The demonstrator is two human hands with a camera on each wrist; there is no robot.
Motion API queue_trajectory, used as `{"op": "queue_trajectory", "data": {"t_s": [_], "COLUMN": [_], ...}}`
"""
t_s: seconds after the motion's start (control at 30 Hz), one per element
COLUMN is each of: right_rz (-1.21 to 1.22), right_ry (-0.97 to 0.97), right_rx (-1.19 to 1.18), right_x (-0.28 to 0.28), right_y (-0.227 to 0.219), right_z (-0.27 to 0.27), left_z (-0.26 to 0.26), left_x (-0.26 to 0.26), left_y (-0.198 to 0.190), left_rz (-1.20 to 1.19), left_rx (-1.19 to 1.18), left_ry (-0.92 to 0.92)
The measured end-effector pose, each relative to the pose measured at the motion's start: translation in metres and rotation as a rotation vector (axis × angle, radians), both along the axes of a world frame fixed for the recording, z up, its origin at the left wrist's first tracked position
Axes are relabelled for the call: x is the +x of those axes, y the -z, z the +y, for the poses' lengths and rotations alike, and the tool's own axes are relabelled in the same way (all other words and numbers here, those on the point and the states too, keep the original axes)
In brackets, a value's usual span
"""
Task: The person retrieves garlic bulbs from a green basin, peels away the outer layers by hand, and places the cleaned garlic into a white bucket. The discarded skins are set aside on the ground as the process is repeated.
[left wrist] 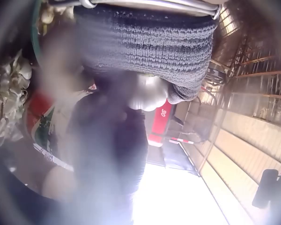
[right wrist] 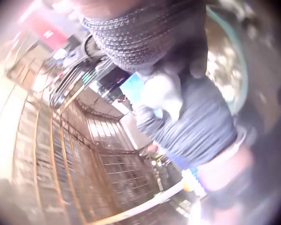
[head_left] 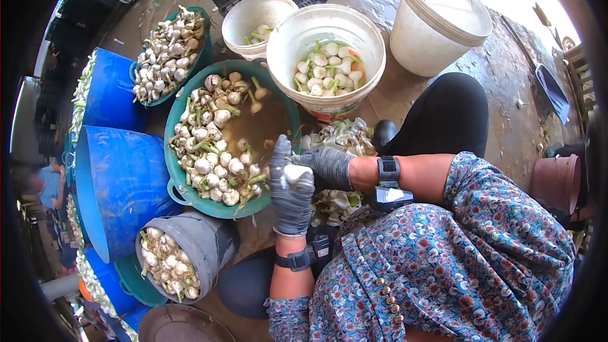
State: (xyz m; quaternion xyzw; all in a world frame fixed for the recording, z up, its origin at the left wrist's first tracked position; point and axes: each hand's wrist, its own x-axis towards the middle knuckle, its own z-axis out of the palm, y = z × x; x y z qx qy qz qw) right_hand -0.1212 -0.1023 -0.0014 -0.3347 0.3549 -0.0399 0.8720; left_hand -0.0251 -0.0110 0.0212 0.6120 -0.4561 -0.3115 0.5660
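A person in a floral top sits right by the big green tub (head_left: 170,145), and I can see both gloved hands meeting at its near edge. The left hand (head_left: 292,193) curls its fingers round a white garlic bulb (head_left: 296,173), thumb laid along it, so the bulb sits just by the tub's rim. The right hand (head_left: 329,168) comes in against the left; its fingertips are tucked out of sight, and I cannot tell whether they pinch anything.

Inside the tub, unpeeled garlic (head_left: 212,164) is heaped in murky brown water (head_left: 263,123), stems and all. Just beside the tub, on the sitter's right, stands a large white bucket (head_left: 315,28) holding pale, trimmed bulbs (head_left: 330,68); a smaller white bucket (head_left: 242,22) with a few more stands next to it, also close to the tub. Loose skins (head_left: 345,137) lie piled between the tub and the sitter's leg. Across the tub from the sitter, a green basket (head_left: 204,57) is mounded with whole garlic. On the tub's other side, to the sitter's left, a grey bucket (head_left: 212,244) of garlic leans over, and a blue container (head_left: 130,177) stands close by the tub too.
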Motion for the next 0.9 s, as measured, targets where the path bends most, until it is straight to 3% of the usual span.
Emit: {"op": "queue_trajectory", "data": {"t_s": [0.03,0.1,0.13,0.17,0.2,0.27,0.3,0.37,0.43,0.47,0.53,0.57,0.63,0.67,0.7,0.73,0.77,0.83,0.9], "right_rz": [-0.33,-0.207,-0.17,-0.199,-0.296,-0.58,-0.648,-0.789,-0.8,-0.721,-0.437,-0.232,0.099,0.195,0.271,0.334,0.261,0.3,0.288], "right_ry": [-0.015,0.111,0.207,0.266,0.417,0.486,0.675,0.719,0.598,0.482,0.251,0.125,-0.117,-0.315,-0.455,-0.615,-1.01,-0.892,-0.963], "right_rx": [-0.336,0.392,0.54,0.539,0.49,0.725,0.59,0.521,0.503,0.411,0.23,0.103,-0.387,-0.862,-0.935,-1.162,-1.078,-1.471,-1.387], "right_x": [-0.01,-0.004,-0.002,-0.008,-0.009,-0.017,-0.014,-0.011,0.001,0.013,0.052,0.074,0.12,0.139,0.149,0.159,0.17,0.165,0.17], "right_y": [-0.001,0.022,0.027,0.008,0.0,-0.019,-0.034,-0.041,-0.039,-0.029,-0.018,-0.012,0.042,0.083,0.101,0.122,0.136,0.195,0.172], "right_z": [-0.001,-0.008,-0.018,-0.029,-0.042,-0.087,-0.102,-0.121,-0.116,-0.111,-0.093,-0.085,-0.069,-0.063,-0.049,-0.032,-0.024,0.011,0.007], "left_z": [0.002,-0.001,0.0,0.0,0.001,0.005,0.007,0.012,0.024,0.029,0.038,0.041,0.042,0.044,0.046,0.048,0.05,0.05,0.049], "left_x": [-0.007,-0.009,-0.01,-0.007,-0.005,0.002,0.01,0.033,0.058,0.064,0.076,0.078,0.075,0.078,0.082,0.085,0.088,0.096,0.101], "left_y": [-0.008,0.012,0.013,0.011,0.008,-0.004,-0.005,-0.01,-0.019,-0.016,-0.011,-0.009,-0.009,-0.009,-0.007,-0.006,-0.005,-0.003,0.001], "left_rz": [-0.004,-0.559,-0.543,-0.542,-0.472,-0.246,-0.133,-0.015,0.388,0.392,0.702,0.704,0.724,0.728,0.731,0.708,0.686,0.714,0.776], "left_rx": [0.232,-0.011,-0.017,-0.017,-0.036,-0.012,-0.075,-0.143,-0.118,-0.117,-0.156,-0.156,-0.167,-0.156,-0.154,-0.137,-0.12,-0.113,-0.122], "left_ry": [0.066,0.059,0.046,0.033,-0.046,-0.209,-0.327,-0.452,-0.669,-0.678,-0.786,-0.798,-0.793,-0.809,-0.824,-0.814,-0.804,-0.839,-0.888]}}
